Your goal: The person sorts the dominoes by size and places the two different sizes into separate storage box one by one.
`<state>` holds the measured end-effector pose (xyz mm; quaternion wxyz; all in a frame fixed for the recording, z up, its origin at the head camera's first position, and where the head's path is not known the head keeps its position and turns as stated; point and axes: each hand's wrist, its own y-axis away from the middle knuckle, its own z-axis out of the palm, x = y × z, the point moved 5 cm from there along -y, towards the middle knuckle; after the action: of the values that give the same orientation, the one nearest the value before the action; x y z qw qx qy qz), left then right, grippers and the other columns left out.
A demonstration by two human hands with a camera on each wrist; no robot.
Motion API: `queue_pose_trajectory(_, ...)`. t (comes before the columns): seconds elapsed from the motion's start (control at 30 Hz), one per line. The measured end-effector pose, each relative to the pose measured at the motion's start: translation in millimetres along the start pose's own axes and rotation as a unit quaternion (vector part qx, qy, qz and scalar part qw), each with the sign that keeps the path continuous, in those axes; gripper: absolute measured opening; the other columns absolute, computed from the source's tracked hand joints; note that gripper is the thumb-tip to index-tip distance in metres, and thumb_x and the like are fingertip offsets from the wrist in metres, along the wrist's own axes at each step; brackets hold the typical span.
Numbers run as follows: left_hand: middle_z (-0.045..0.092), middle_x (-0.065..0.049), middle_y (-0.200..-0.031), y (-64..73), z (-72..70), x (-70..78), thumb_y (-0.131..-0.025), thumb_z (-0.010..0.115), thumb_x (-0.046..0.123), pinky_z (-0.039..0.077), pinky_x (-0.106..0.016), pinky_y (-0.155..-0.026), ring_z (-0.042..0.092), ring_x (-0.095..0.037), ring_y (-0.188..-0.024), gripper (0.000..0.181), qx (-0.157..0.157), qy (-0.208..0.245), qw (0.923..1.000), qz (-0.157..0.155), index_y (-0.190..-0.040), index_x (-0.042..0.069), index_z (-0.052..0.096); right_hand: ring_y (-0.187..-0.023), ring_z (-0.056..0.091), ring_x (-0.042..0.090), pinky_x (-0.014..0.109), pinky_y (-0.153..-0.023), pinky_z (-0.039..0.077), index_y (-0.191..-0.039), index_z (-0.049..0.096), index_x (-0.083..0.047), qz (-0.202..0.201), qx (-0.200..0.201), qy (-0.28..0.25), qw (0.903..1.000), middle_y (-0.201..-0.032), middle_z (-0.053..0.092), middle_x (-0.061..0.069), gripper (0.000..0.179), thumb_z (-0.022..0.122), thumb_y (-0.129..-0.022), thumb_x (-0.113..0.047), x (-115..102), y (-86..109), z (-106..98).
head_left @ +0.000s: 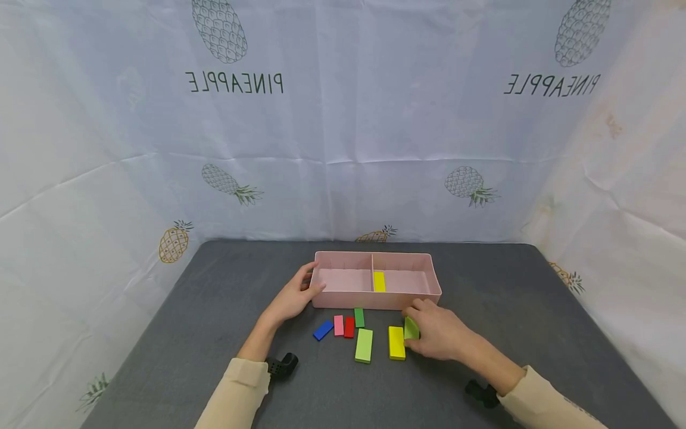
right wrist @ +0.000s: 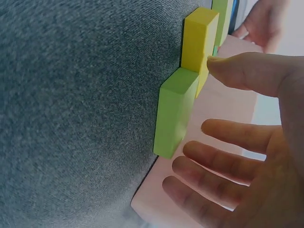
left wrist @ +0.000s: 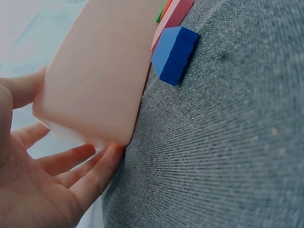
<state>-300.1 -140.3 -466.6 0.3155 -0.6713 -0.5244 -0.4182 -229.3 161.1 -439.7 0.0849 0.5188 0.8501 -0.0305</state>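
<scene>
A pink two-compartment box (head_left: 343, 300) stands on the dark table. My left hand (head_left: 293, 296) holds its left end; in the left wrist view the thumb lies at the upper edge and the fingertips (left wrist: 114, 154) touch the end wall. My right hand (head_left: 442, 330) is by the box's front right, thumb and fingers spread apart around a light green block (right wrist: 175, 111), with a gap showing between them and it. A yellow block (head_left: 396, 343) stands right beside that block, near my right thumb. Inside the right compartment, another yellow block (head_left: 379, 281) lies against the divider.
In front of the box lie a blue block (head_left: 323, 330), a pink block (head_left: 339, 325), a red block (head_left: 349, 327), a dark green block (head_left: 359, 317) and a second light green block (head_left: 364, 345). A pineapple-print cloth (head_left: 343, 119) hangs behind the table.
</scene>
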Motion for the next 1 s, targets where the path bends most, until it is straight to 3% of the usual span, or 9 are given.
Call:
queue_pose_trajectory(0.6, 0.037, -0.022, -0.157, 0.0, -0.8, -0.8, -0.1, 0.064, 0.041, 0.04, -0.058, -0.109, 0.045, -0.042, -0.138, 0.075, -0.001, 0.0, 1.0, 0.008, -0.161, 0.014, 0.028, -0.091, 0.048, 0.02, 0.038, -0.075, 0.051, -0.115, 0.069, -0.003, -0.007, -0.006, 0.023, 0.9997, -0.1, 0.055, 0.003, 0.052, 0.086, -0.077, -0.034, -2.3, -4.2, 7.4)
queue_pose_trajectory(1.0, 0.036, -0.022, -0.157, -2.0, 0.1, -1.6, -0.102, 0.063, 0.034, 0.039, -0.06, -0.109, 0.044, -0.043, -0.139, 0.071, 0.005, -0.006, 1.0, -0.004, -0.161, 0.016, 0.028, -0.094, 0.047, 0.017, 0.037, -0.077, 0.051, -0.118, 0.068, -0.004, -0.007, -0.018, -0.006, 0.9998, -0.103, 0.055, 0.0, 0.053, 0.086, -0.076, -0.031, -2.4, -6.3, 9.6)
